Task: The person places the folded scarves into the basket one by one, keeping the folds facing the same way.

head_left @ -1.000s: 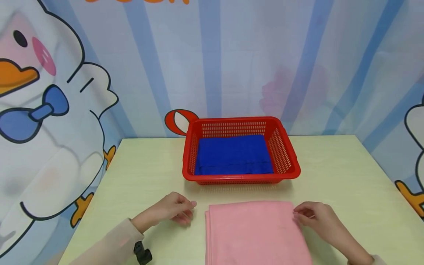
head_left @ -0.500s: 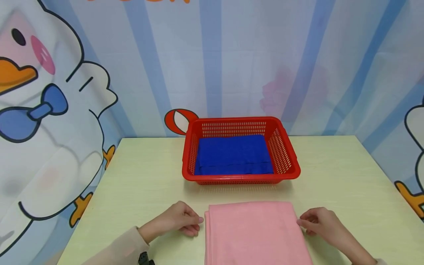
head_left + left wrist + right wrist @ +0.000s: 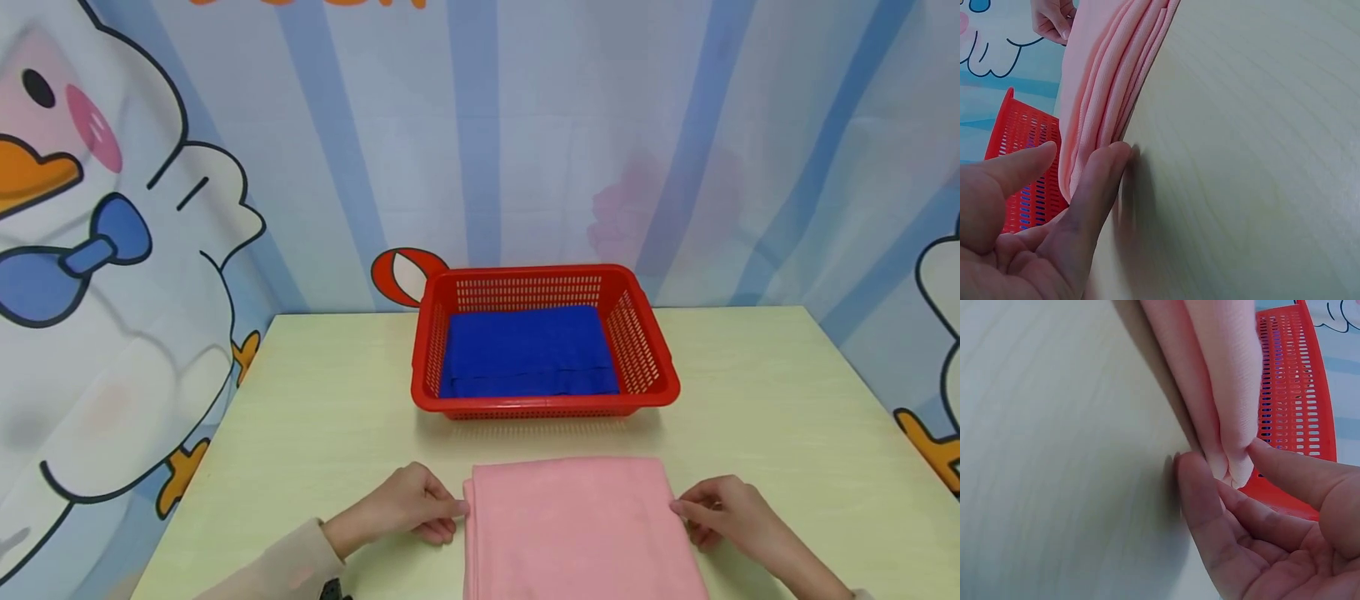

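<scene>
A folded pink cloth [image 3: 573,525] lies on the table in front of the red basket, its thick stacked layers showing at the left edge [image 3: 1110,81]. Beside that edge is my left hand [image 3: 408,504]; the fingertips [image 3: 1119,153] touch the low side of the layers, and the thumb [image 3: 1038,159] stands slightly off the upper side. At the opposite edge, my right hand [image 3: 727,512] pinches the fold, thumb [image 3: 1266,453] on top and fingers [image 3: 1197,481] low against the table. The cloth's near end runs out of the head view.
Behind the pink cloth stands a red perforated basket [image 3: 543,402], holding a folded blue cloth [image 3: 528,346]. The pale table [image 3: 337,375] reaches back to a printed curtain [image 3: 525,125] with a cartoon duck. A black device [image 3: 332,590] is on my left wrist.
My left hand has moved right and nearer to me, up to the cloth's left edge. My right hand has slid slightly nearer along the right edge. Basket and cloth stay put.
</scene>
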{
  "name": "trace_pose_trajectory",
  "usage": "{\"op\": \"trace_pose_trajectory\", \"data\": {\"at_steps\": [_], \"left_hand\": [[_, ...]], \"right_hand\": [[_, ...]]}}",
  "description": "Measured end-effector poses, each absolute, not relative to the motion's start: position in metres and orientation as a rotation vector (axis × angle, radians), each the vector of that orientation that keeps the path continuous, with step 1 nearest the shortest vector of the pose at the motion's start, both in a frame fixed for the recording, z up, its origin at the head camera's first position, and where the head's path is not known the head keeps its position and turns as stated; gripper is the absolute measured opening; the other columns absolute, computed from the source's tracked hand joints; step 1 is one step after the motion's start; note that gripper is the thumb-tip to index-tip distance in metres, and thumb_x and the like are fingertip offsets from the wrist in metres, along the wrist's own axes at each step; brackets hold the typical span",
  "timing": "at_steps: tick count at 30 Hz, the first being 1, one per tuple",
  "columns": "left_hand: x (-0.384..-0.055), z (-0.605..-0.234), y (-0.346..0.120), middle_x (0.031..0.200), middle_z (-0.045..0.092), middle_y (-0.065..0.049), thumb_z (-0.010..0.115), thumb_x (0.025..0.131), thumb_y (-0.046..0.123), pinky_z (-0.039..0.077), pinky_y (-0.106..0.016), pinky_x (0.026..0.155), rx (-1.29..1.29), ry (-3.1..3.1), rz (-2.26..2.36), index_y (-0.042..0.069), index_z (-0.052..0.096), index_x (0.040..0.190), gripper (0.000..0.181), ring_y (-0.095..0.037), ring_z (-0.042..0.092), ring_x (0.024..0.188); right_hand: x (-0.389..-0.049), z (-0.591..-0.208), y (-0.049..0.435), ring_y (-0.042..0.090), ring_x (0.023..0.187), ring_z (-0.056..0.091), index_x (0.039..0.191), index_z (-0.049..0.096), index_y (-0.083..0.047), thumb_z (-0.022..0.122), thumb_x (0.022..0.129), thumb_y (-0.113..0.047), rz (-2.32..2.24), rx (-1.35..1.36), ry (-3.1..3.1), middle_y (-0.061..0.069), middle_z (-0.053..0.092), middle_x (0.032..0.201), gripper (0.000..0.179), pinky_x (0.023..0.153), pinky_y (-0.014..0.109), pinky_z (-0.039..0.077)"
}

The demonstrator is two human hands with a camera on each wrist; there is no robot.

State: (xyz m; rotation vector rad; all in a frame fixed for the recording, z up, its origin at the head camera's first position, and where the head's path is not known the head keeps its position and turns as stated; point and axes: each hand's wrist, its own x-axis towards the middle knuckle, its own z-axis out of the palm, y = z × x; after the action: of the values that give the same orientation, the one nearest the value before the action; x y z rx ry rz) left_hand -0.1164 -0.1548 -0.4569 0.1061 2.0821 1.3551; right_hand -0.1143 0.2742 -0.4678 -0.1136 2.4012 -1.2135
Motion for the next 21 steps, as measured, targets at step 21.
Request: {"op": "trace_pose_trajectory", "data": {"at_steps": [21], "left_hand": [[-0.112,-0.463,-0.143,0.071,0.071,-0.014,0.076,0.089,0.012,0.059,-0.029,0.059,0.111,2.041,1.461,-0.004,0.076,0.087,0.016,-0.015,0.07,0.061]], "right_hand": [[-0.112,-0.474,0.271,0.017,0.064,0.065,0.097,0.068,0.012,0.07,0.095,-0.017,-1.352,-0.04,2.276,0.007,0.069,0.074,0.029,0.057,0.035,0.059]]}}
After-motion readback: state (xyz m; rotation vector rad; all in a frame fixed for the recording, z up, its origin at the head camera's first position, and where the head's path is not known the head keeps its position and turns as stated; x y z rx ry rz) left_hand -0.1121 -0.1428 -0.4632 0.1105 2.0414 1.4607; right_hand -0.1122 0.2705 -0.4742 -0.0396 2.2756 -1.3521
